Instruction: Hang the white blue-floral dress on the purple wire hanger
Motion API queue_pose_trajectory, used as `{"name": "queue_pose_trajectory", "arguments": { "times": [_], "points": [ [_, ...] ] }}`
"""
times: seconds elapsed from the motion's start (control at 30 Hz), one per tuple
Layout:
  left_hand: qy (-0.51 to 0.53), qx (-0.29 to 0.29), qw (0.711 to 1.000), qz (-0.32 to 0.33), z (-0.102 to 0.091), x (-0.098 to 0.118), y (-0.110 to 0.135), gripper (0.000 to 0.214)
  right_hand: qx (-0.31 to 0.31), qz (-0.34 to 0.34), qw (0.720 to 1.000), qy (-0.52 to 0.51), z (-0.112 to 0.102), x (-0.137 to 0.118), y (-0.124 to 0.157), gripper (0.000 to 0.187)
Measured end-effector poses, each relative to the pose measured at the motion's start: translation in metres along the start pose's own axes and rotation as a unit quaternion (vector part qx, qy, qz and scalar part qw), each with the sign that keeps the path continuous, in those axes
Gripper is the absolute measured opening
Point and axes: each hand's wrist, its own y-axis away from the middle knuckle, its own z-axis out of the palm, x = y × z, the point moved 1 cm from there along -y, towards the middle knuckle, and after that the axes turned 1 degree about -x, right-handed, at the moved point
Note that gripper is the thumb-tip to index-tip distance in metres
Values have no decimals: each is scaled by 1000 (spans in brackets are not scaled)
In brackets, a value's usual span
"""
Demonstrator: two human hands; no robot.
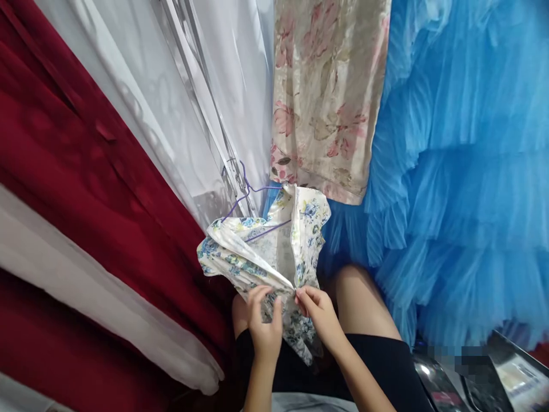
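A white sleeveless garment [253, 260] with blue and yellow flowers hangs on a purple wire hanger [246, 191]. Its front lies parted in a V that narrows to a point near my hands. At that point my right hand [319, 312] pinches the garment's edge between thumb and fingers; whether a zipper pull is in the pinch is hidden. My left hand [266, 320] is just to the left, over the garment's lower part, thumb and fingers apart and nothing held. Below both hands, the garment's hem hangs between the knees.
White sheer cloth [141, 86] and dark red cloth [86, 154] hang on the left. A beige cloth with pink flowers [330, 97] hangs behind the hanger. Blue ruffled tulle [463, 171] fills the right. Dark glossy objects [441, 377] lie at the lower right.
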Motion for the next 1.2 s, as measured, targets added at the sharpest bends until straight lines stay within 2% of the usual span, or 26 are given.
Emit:
{"name": "queue_pose_trajectory", "arguments": {
  "times": [0.07,0.13,0.33,0.5,0.6,0.67,0.77,0.87,1.0,1.1,1.2],
  "points": [
    [28,-120,992,-10,11,12,-1,26,-17,-18,999,26,0,-3,3,43],
    [46,-149,987,-32,21,22,1,27,-41,-31,998,48,-2,-8,4,44],
    [3,-108,994,-22,28,39,1,16,-132,-22,991,11,-18,-26,4,44],
    [-23,-54,998,23,36,60,-5,26,-170,-43,984,17,-67,-35,-10,20],
    [-21,-33,999,30,50,76,-8,30,-212,-54,975,48,-90,-33,-26,20],
    [-25,-30,999,32,60,86,-9,31,-252,-54,964,60,-92,-31,-31,17],
    [-53,-33,997,35,69,98,-21,28,-270,-50,961,30,-81,-27,-29,18],
    [-89,-10,995,44,63,104,-58,21,-288,-51,956,22,-73,-24,-25,22],
    [-124,60,989,59,42,100,-141,9,-324,-35,943,65,-79,-21,-22,35],
    [-134,57,986,78,32,93,-196,10,-291,-25,953,82,-83,-15,-14,36],
    [-119,67,986,95,27,87,-226,12,-266,-16,959,98,-78,-4,1,35]
  ]
}}
